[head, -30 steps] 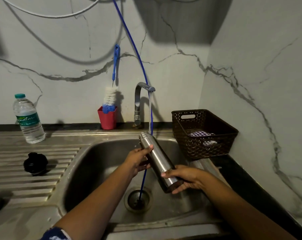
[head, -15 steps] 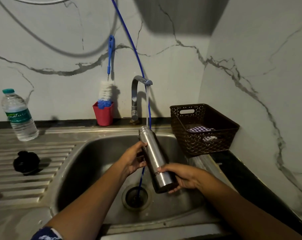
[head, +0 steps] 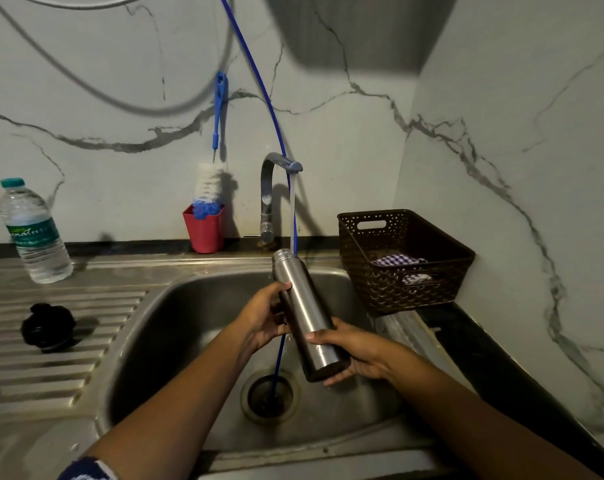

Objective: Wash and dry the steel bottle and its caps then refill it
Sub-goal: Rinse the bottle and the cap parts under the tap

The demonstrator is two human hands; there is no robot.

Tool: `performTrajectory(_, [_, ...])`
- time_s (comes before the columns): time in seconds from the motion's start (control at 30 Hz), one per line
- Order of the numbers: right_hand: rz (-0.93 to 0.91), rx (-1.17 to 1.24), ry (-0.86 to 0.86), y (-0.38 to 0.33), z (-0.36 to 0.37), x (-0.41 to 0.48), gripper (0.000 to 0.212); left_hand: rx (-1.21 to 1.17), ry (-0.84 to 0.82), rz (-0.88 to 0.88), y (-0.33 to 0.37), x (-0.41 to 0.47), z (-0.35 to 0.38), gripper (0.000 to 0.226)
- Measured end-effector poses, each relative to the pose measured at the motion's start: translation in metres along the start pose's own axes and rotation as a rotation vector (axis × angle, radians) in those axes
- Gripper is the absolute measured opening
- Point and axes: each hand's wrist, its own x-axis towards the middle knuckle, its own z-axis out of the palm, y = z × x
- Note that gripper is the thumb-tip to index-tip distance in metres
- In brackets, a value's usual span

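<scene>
At ten o'clock from the sink (head: 162, 327), a plastic water bottle (head: 34, 233) stands on the steel desk. Below it, at nine o'clock, a black cap (head: 47, 327) sits on the draining ribs. At eleven, a bottle brush (head: 207, 188) stands in a red cup (head: 203, 230).

My left hand (head: 262, 320) curls round the upper body of the steel bottle (head: 304, 313). I hold it tilted over the basin, mouth toward twelve o'clock and right under the stream from the tap (head: 269, 188). My right hand (head: 356, 355) wraps the base, at five o'clock of the bottle.

To rinse well, I should centre the mouth so water runs in, not down the side. Wet steel is likely slippery, so I should grip firmly with both hands and stop short of full to leave room for swilling. At two o'clock, a brown basket (head: 432, 292) holds a checked cloth (head: 397, 260), probably for drying.
</scene>
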Motion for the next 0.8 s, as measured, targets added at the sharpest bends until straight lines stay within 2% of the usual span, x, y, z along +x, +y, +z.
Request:
performTrajectory(0.1, [-0.048, -0.141, 0.128, 0.0007, 0.0058, 0.0009, 0.089, 0.17, 0.027, 0.016, -0.0024, 0.0017, -0.0019, 0.04])
performTrajectory(0.2, [-0.044, -0.208, 0.151, 0.0009, 0.0057, -0.0001, 0.09, 0.21, 0.044, 0.027, -0.0058, 0.0025, -0.0026, 0.041])
performTrajectory(0.37, [-0.003, -0.079, 0.067, 0.0025, 0.0026, 0.0026, 0.119, 0.094, 0.031, 0.006, -0.0035, 0.0011, -0.0015, 0.022])
performTrajectory(0.5, [-0.062, -0.157, 0.093, 0.0042, 0.004, 0.0018, 0.085, 0.009, -0.015, -0.012, -0.0018, -0.0009, 0.0003, 0.017])
performTrajectory(0.57, [-0.103, -0.219, 0.14, 0.0041, 0.0052, 0.0026, 0.084, 0.024, -0.022, 0.0, -0.0018, -0.0008, 0.0007, 0.026])
performTrajectory(0.67, [-0.161, -0.377, 0.211, 0.0029, 0.0083, 0.0027, 0.095, 0.19, -0.012, 0.052, -0.0049, 0.0001, 0.0023, 0.042])
performTrajectory(0.8, [-0.178, -0.513, 0.234, 0.0042, 0.0083, 0.0073, 0.109, 0.185, 0.022, 0.067, -0.0048, -0.0006, 0.0021, 0.028])
